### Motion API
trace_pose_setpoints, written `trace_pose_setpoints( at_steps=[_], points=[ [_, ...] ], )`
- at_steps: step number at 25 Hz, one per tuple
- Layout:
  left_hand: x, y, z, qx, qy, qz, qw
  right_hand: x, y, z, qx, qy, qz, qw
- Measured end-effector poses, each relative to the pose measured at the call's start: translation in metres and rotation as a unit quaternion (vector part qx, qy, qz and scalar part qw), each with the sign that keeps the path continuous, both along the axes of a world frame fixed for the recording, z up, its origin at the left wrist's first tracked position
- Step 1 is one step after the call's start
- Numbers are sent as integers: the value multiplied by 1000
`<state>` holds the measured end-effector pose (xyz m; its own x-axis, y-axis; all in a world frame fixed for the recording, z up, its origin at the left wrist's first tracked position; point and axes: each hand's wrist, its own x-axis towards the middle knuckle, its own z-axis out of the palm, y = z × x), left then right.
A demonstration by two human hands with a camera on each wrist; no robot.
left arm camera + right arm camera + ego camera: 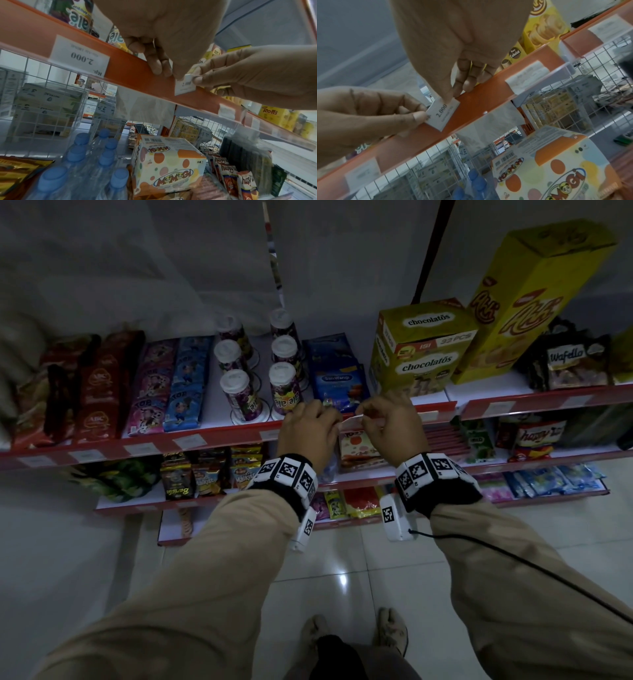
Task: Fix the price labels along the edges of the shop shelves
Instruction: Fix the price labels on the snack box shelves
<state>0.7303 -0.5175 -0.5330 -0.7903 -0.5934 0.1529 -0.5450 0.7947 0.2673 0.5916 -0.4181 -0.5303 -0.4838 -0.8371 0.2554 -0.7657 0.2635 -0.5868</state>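
Note:
A small white price label (352, 419) printed 2.000 sits against the red edge strip (222, 436) of the top shelf. My left hand (337, 421) pinches its left end and my right hand (364, 414) pinches its right end. In the left wrist view the label (184, 86) lies tilted on the strip (133, 70), with the right hand (195, 81) on its upper corner and the left hand (168, 73) above it. In the right wrist view the right hand (452, 98) presses the label (442, 115) from above, and the left hand (421, 115) holds its edge.
Another label (78, 56) reading Rp. 2.000 sits in the clear holder to the left. Behind the hands stand ale-ale cups (286, 392), blue snack packs (339, 381) and a chocolatos box (421, 350). Below are a Momogi box (171, 162) and water bottles (82, 155).

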Motion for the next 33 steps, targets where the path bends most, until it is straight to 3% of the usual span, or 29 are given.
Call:
trace_pose_setpoints(
  at_steps=[8,17,23,33],
  points=[
    [-7,4,-2,-88,-87,-9,992,-1,2,0,113,183,58,975],
    [-5,3,-6,-122,-106,-18,987,4,6,-10,100,198,24,975],
    [-3,3,-9,-83,-34,0,996,3,6,-13,84,188,17,978],
    [-2,4,-4,-73,-43,4,996,-2,7,-16,71,208,29,975]
  ],
)
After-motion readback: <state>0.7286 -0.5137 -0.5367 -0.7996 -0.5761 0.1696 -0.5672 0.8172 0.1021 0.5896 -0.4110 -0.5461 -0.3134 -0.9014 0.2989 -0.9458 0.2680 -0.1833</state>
